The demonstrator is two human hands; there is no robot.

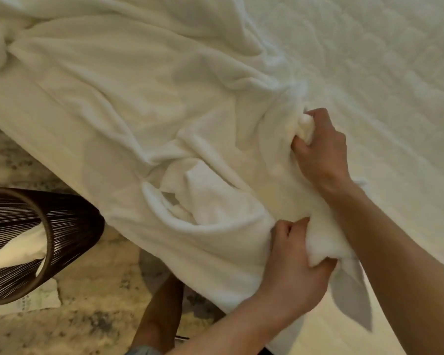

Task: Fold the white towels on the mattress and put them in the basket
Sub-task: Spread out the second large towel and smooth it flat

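Head view, looking down at a bed edge. A large white towel (139, 98) lies crumpled and unfolded across the quilted mattress (395, 73), its near edge hanging over the side. It may be more than one towel; the creases make this hard to tell.

The right hand (321, 152) reaches out over the mattress, with its fingers curled tightly round a bunched wad of the towel. The left hand (292, 265) is nearer the body at the bed edge, and its fingers and thumb are closed on another thick bunch of the same towel. Both hands grip cloth, and neither is open.

On the left, a dark basket (69, 226) with thin upright strands stands on the patterned floor (87, 316), just beside the hanging towel edge. A white cloth (21, 249), likely a towel, already lies inside it. Part of the person's leg (159, 316) shows below.

Judged from this, the task is partly done. One piece seems to be in the basket. The towel in hand has no neat fold yet, so it must still be straightened, folded and placed in the basket.
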